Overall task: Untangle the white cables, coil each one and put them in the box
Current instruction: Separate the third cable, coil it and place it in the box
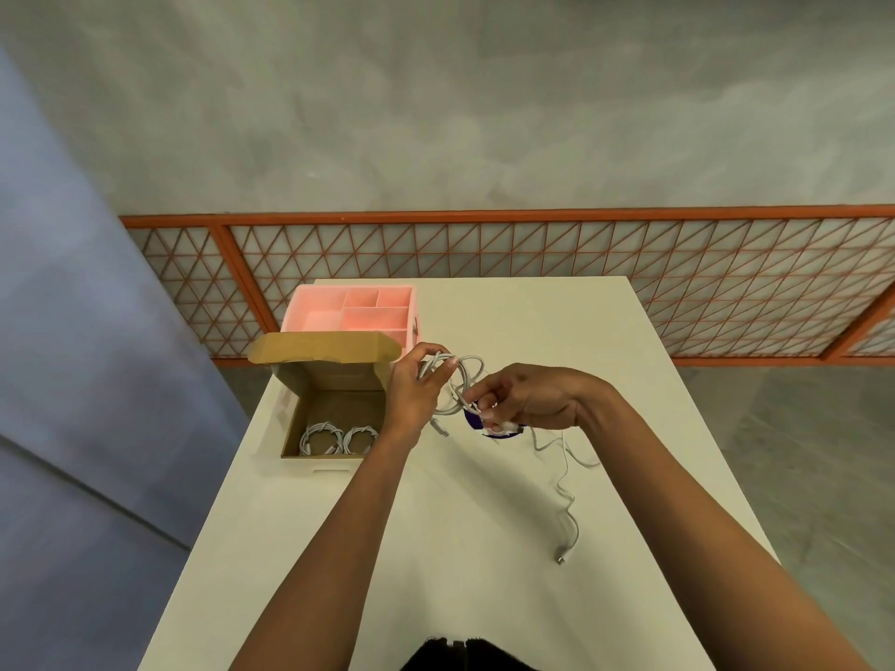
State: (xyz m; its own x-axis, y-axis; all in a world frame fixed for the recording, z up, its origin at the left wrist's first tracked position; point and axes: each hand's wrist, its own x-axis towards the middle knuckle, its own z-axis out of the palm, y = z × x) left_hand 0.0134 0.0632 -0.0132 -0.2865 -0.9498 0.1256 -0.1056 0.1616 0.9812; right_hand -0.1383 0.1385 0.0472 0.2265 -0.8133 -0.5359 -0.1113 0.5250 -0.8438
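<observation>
My left hand (417, 385) grips a partly wound white cable coil (466, 375) above the table. My right hand (528, 397) pinches a strand of the same cable near its loops. A short end with a plug (441, 430) hangs below the coil. Another loose white cable (564, 481) trails from under my right hand across the table, ending in a plug (562, 558) near the right side. The open cardboard box (334, 382) stands to the left, with two coiled white cables (336, 439) on its floor.
A pink divided organiser (353, 309) stands behind the box at the table's far left. A dark purple object (477, 421) lies under my right hand, mostly hidden. The white table (436, 549) is narrow, with an orange mesh fence beyond its far edge.
</observation>
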